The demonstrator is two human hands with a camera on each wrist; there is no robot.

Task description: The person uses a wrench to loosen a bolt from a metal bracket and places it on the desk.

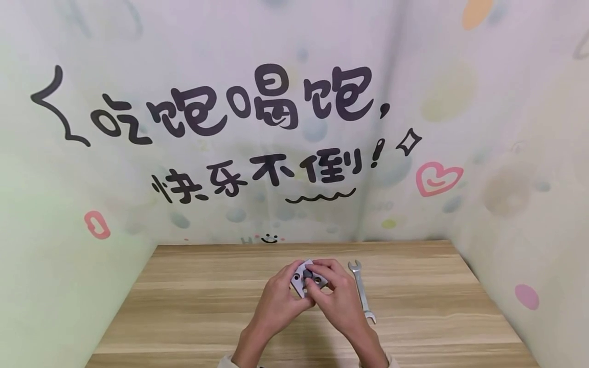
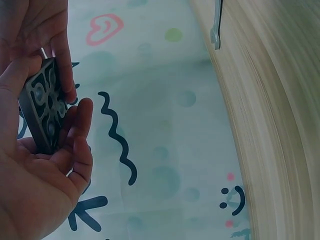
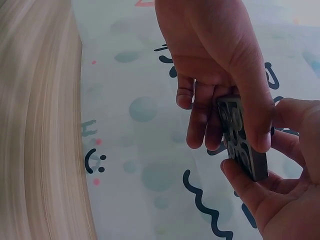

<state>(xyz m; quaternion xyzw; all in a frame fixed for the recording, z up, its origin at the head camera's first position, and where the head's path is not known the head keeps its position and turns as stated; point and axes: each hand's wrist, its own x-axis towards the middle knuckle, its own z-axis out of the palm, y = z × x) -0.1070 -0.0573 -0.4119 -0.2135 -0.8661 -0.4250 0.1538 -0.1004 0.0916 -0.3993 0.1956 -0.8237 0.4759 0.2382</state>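
Wrench [image 1: 362, 292] on table [image 1: 437, 306]; right of plate [image 1: 300, 284]

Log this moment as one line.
left hand: grips grey plate | right hand: pinches dark piece on plate | wrench: on table, beside right hand

Plate [image 1: 300, 269]: looks like grey metal, smooth and dull on top; bumpy ridges and hollows on underside. Knob [image 1: 307, 274]: dark, matt; metal or plastic, can't tell. Wrench [image 1: 362, 292]: silver metal, smooth and shiny. Table [image 1: 198, 296]: wood look, stripy grain, smooth, only bit shiny. Wall sheet [image 1: 322, 36]: matt, mostly smooth; cloth or paper, can't tell. Sleeve [image 1: 391, 361]: pale, soft-looking cloth.
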